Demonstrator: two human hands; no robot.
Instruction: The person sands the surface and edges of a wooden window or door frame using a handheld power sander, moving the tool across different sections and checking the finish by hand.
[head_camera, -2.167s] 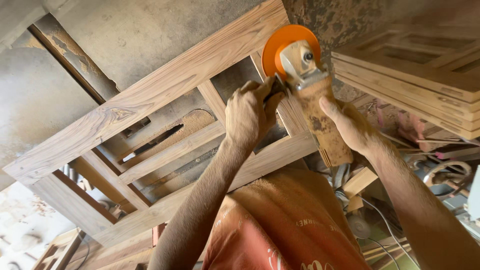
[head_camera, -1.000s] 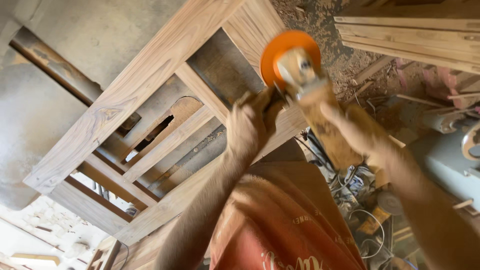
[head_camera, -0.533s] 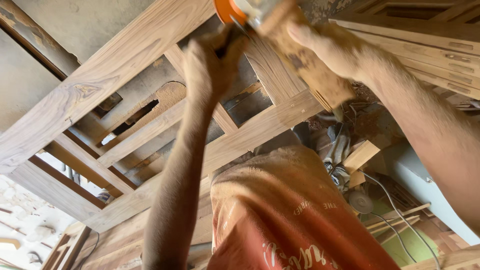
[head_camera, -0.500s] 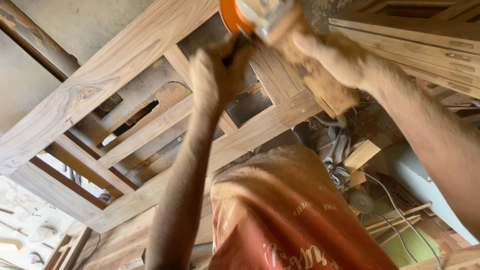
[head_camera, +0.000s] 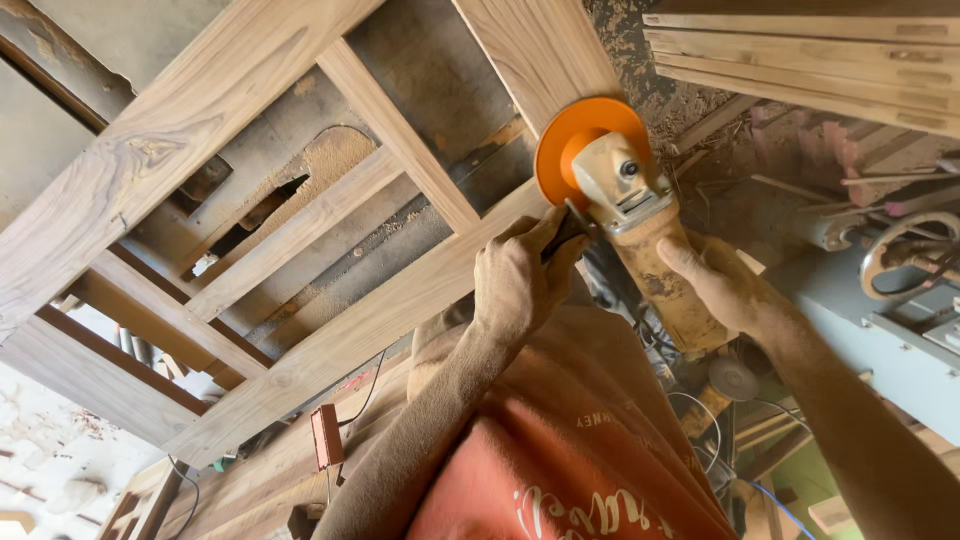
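Both hands grasp the angle grinder (head_camera: 640, 230): left hand (head_camera: 518, 285) on its side handle, right hand (head_camera: 720, 285) clenched round the body. Keeping the orange disc (head_camera: 570, 135) flat on the wooden frame (head_camera: 400, 300) should give an even finish.

Left hand (head_camera: 518, 282): fingers curled shut in a fist-like grip, knuckles facing the camera, thumb side directed toward 1 o'clock; wrist straight; dust-coated left forearm (head_camera: 420, 440) runs from the hand toward 7 o'clock, rising from the lower frame edge. Right hand (head_camera: 718, 285): closed in a wrap grip, thumb extended along toward 10 o'clock; right forearm (head_camera: 860, 430) extends toward 5 o'clock, bare and dusty; both hands level, near each other, not touching.
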